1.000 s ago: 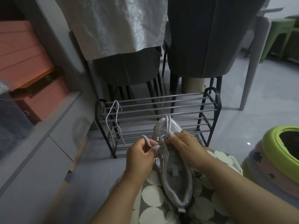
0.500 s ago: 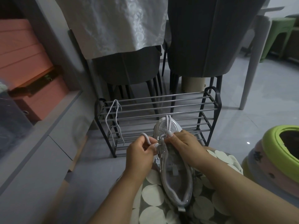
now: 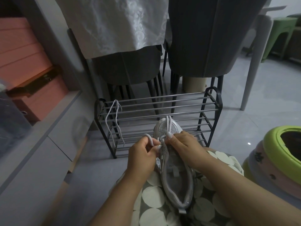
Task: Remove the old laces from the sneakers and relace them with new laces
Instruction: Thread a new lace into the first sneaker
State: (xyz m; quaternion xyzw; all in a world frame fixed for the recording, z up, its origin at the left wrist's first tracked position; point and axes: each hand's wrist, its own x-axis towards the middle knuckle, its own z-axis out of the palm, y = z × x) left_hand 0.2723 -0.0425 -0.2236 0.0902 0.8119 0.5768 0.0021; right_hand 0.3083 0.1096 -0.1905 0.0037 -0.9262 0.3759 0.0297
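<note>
A grey-white sneaker (image 3: 176, 175) lies on my lap, toe pointing away, its opening toward me. A white lace (image 3: 167, 124) runs over its toe and through the front eyelets. My left hand (image 3: 142, 158) pinches a loop of this lace at the sneaker's left edge. My right hand (image 3: 184, 146) presses the lace and upper at the right side, fingertips near the eyelets. A second white lace (image 3: 114, 118) hangs over the left end of the black shoe rack (image 3: 210, 101).
The rack stands on the grey floor straight ahead, with two dark chairs (image 3: 208, 39) and a white cloth (image 3: 117, 23) behind it. A grey cabinet (image 3: 37, 144) with pink boxes (image 3: 21, 51) runs along the left. Stacked green and pink stools (image 3: 276, 159) sit at the right.
My left hand has drawn the lace loop slightly upward and left. The sneaker and my right hand stay nearly where they were.
</note>
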